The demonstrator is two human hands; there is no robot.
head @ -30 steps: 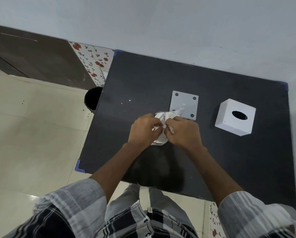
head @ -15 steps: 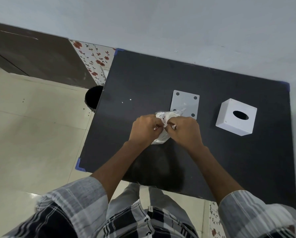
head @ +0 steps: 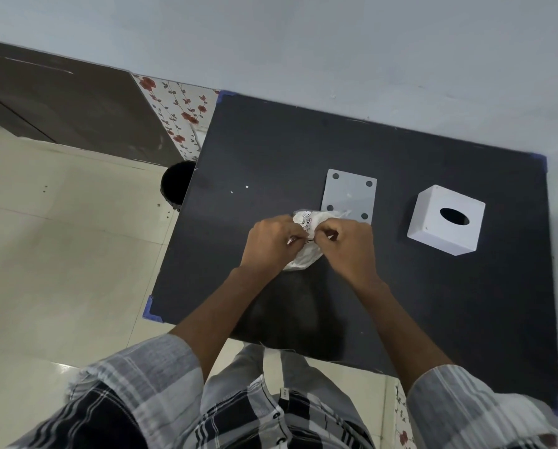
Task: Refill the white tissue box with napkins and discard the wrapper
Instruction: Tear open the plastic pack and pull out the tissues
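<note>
Tearing comes first: your left hand [head: 273, 243] and right hand [head: 349, 244] pinch the seemingly unopened napkin pack [head: 305, 241]; white tissue box [head: 446, 220] unfilled, wrapper undiscarded.

You have two hands in view: your left hand [head: 273, 243] and your right hand [head: 350, 246]. Between them sits one wrapped napkin pack [head: 307, 236]. On the one black table [head: 433, 303] you have one white tissue box [head: 446, 220] with one oval opening [head: 454, 216] in its top, and one flat white plate [head: 350, 199] with four round holes, one near each corner. Two small white specks [head: 247, 187] lie on the tabletop. You can count three blue taped table corners. One dark round bin [head: 176, 183] stands on the floor beside the table.
</note>
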